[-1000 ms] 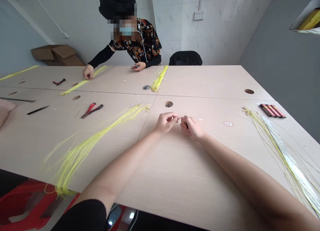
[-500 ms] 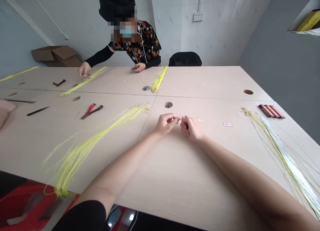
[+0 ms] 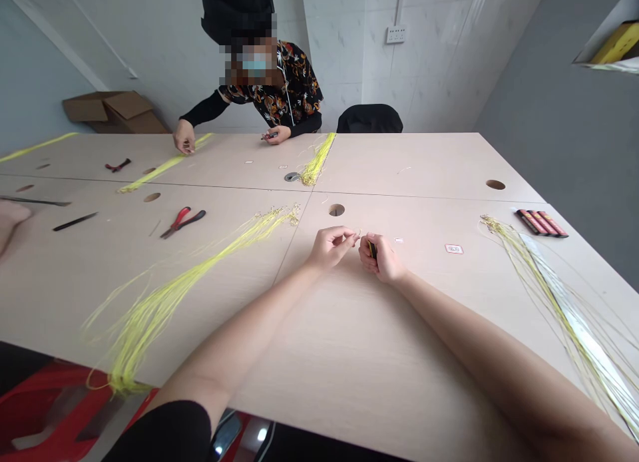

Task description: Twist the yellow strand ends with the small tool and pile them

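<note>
- Two hands meet at the middle of the tabletop (image 3: 349,355), just short of the round cable hole (image 3: 337,210) at twelve o'clock from them.
- Your left hand (image 3: 330,245) has its fingertips pressed together, pinching a fine wire end (image 3: 358,234) that is too small to make out in detail.
- Your right hand (image 3: 381,258) is curled tight around a small dark tool with a yellow streak (image 3: 372,249); its tip points at the pinched wire end, almost touching it.
- Judging by this, you are in the middle of working the tool onto that wire end, with the joining not yet done.
- Next you would need a steady left pinch and a small, careful approach of the tool, since the piece is tiny.
- Loose yellow wires (image 3: 164,295) fan out at nine o'clock from your hands, with red pliers (image 3: 182,221) beyond them.
- More yellow strands (image 3: 559,295) lie at three o'clock, next to dark red sticks (image 3: 542,222).
- Across the tabletop at eleven o'clock, another person's hand (image 3: 184,139) rests on a separate yellow bundle (image 3: 160,168).
</note>
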`<state>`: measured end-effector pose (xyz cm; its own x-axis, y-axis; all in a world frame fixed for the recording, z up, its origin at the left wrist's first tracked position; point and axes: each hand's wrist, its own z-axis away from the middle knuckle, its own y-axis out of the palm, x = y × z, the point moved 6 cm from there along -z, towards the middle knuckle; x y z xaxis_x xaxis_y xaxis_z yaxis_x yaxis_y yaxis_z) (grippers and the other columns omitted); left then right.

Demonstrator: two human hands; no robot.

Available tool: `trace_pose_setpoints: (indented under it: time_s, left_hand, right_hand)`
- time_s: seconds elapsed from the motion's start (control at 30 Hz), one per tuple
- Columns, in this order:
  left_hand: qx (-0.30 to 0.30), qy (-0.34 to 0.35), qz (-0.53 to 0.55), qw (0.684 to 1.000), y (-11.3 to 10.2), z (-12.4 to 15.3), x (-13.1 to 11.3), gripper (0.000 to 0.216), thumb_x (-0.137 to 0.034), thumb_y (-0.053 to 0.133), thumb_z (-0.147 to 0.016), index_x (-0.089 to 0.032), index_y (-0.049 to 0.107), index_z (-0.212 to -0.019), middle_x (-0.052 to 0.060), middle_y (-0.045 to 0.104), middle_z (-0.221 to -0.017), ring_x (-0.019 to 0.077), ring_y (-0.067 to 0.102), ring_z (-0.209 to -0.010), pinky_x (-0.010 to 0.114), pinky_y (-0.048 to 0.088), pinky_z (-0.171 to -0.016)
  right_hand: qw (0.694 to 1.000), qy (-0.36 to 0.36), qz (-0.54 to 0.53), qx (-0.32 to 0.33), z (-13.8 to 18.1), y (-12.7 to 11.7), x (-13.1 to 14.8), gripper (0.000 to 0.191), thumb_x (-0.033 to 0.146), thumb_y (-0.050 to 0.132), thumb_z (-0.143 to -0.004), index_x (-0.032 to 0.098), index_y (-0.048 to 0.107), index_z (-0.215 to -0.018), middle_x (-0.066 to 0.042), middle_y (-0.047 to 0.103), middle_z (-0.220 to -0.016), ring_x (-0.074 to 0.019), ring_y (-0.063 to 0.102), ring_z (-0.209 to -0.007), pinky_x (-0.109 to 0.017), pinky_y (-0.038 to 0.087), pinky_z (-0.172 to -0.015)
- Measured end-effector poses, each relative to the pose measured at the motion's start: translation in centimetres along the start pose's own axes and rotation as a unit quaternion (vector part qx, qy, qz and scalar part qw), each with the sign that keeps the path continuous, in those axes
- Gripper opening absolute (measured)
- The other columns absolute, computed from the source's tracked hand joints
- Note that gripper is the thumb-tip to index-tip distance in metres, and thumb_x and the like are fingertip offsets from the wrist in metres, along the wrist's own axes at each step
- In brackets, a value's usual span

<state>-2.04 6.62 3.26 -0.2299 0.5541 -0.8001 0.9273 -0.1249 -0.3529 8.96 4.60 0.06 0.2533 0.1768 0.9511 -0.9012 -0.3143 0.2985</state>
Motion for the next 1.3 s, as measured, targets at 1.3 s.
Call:
trace_pose_setpoints:
  time_s: [1.3]
  left_hand:
    - [-0.01, 0.025, -0.031, 0.999, 0.3, 0.4, -1.1, 0.03, -0.037, 0.056, -0.084, -0.015, 0.062, -0.066, 0.0, 0.058, -0.058, 0.006, 0.038, -0.048, 0.02, 0.03, -0.046]
  right_hand:
    - [0.999, 0.021, -0.012, -0.04, -0.2, -0.1, -0.7, 0.029, 0.035, 0.037, -0.078, 0.023, 0.027, -0.054, 0.005, 0.019, -0.043, -0.0085, 0.014, -0.038, -0.025, 0.012, -0.037]
